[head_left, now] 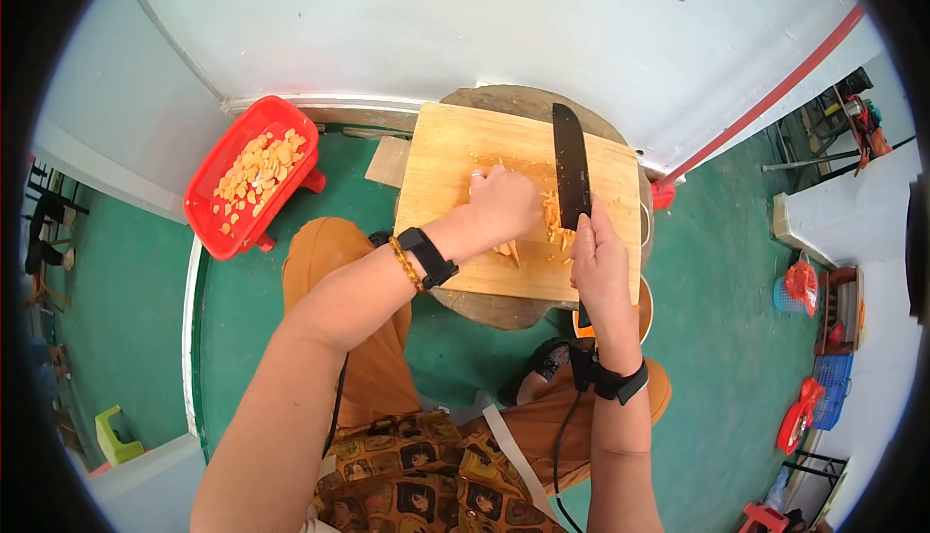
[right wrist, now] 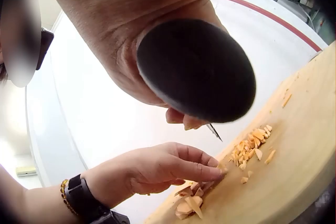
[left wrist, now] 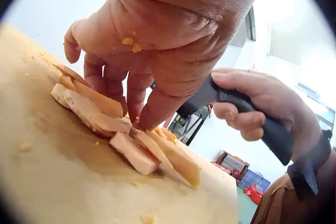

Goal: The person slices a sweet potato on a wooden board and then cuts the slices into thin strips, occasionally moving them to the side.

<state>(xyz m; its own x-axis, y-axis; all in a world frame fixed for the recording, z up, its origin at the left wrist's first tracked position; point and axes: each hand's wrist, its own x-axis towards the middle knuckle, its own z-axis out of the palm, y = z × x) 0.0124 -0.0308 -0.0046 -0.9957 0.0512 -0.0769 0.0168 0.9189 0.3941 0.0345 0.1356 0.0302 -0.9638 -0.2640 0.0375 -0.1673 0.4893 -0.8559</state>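
Observation:
A wooden cutting board [head_left: 441,160] lies on a round stump. My left hand [head_left: 504,205] presses curled fingertips onto a bundle of orange vegetable strips [left wrist: 113,121] on the board. My right hand [head_left: 601,266] grips the black handle [left wrist: 262,124] of a dark-bladed knife [head_left: 571,163], whose blade lies along the board just right of my left hand. Small chopped orange pieces [right wrist: 252,148] lie beside the blade. In the right wrist view the handle's butt [right wrist: 195,70] fills the middle, and the strips [right wrist: 191,203] sit under my left fingertips [right wrist: 212,171].
A red basket [head_left: 205,205] with chopped orange pieces stands on the green floor at left. A metal bowl [head_left: 643,312] peeks out under the board's right edge. My knees and patterned apron are below the stump. White walls are behind; red stools and baskets at far right.

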